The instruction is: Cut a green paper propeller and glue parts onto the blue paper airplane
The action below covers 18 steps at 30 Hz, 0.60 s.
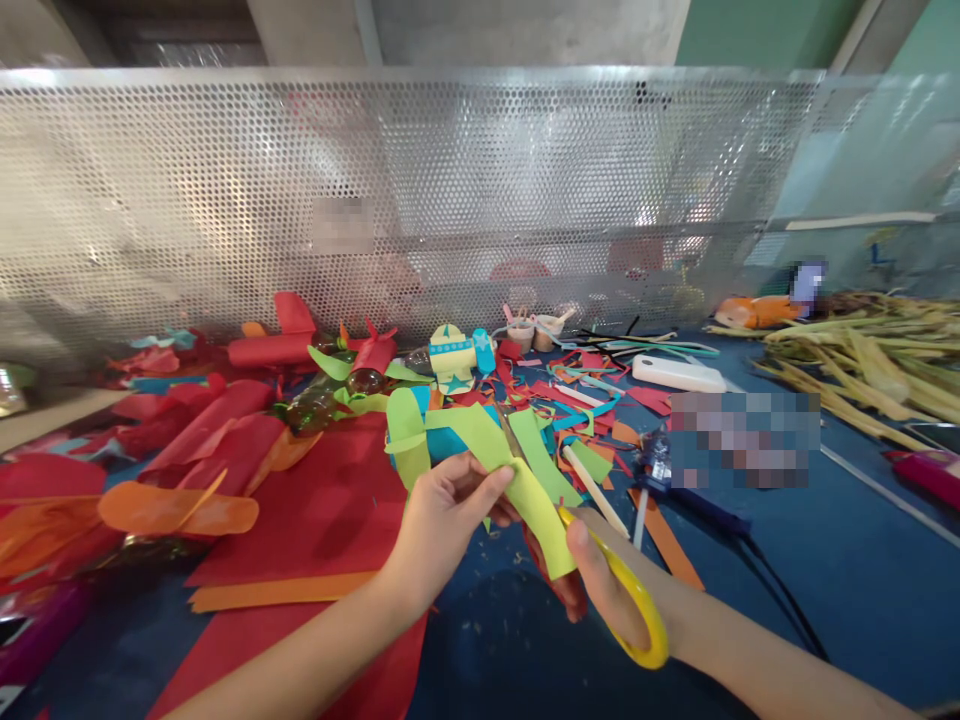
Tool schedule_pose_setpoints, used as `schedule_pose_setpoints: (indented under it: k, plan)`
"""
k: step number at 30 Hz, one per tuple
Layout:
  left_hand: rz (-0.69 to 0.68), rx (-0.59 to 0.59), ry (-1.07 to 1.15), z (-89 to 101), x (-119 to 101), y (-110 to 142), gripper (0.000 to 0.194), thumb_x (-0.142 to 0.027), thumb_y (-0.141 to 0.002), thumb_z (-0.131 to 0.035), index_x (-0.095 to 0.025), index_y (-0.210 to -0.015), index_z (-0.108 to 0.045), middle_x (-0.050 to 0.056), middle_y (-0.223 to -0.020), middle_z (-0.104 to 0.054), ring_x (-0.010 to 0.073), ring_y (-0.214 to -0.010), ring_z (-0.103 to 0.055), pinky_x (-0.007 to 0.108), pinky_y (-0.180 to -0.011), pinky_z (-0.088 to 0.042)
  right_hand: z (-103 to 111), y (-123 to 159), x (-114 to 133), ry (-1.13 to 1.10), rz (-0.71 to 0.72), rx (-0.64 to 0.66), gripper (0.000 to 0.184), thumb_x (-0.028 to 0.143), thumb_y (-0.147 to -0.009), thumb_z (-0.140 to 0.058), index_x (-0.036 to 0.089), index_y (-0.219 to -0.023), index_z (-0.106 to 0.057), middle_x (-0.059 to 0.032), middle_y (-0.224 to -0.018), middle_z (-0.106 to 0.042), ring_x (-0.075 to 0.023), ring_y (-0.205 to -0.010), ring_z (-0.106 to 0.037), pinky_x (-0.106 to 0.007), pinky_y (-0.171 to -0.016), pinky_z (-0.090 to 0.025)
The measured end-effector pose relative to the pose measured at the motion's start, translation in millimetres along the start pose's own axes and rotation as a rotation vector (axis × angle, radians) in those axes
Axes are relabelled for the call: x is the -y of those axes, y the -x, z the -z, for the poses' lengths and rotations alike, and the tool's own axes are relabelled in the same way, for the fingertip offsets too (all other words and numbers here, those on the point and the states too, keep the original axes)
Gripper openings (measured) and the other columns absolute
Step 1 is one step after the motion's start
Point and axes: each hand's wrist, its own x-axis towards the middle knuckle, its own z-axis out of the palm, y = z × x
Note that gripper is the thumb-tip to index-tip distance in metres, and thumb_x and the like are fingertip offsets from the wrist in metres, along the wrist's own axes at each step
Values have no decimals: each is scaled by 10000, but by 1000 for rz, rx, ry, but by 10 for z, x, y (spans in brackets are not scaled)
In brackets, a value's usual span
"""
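A strip of lime-green paper point(541, 520) is pinched between the thumb and fingers of my left hand point(450, 510). My right hand point(607, 570) grips yellow-handled scissors point(646, 630), its thumb through the lower loop. The blade reaches forward beside the strip, partly covered by the paper, so I cannot tell whether it touches. Another lime-green piece point(541, 455) lies just beyond, to the right of the blade. Behind my left hand sits a blue and lime-green paper craft point(409, 440).
Red sheets point(322, 500) lie at left beside red paper-wrapped bottles point(225, 430). Coloured scraps point(585, 390) litter the middle. A glue gun point(705, 508) with a cord rests at right, near a white case point(679, 374) and dried stalks point(862, 350). A perforated metal screen point(450, 180) stands behind.
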Motion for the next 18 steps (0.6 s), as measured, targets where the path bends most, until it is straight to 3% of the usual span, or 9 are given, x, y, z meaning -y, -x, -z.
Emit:
schedule_pose_setpoints:
  k: [10, 18]
  plan:
    - [-53, 22, -30, 130, -173, -72, 307, -451, -737, -655, -182, -626, -558, -30, -510, -617, 135, -490, -624, 244, -546, -533, 2, 4, -68, 5, 50, 1, 604, 670, -879, -52, 203, -677, -379, 27, -510, -399, -128, -468, -489, -258, -483, -432]
    - [-65, 19, -12, 109, -144, -41, 284, -402, -770, -638, -184, -618, -537, -31, -524, -618, 124, -483, -622, 230, -518, -536, 97, 36, 120, 11, 137, 65, 631, 684, -872, -129, 168, -892, -492, -31, -715, -486, -137, -548, -490, -263, -511, -453]
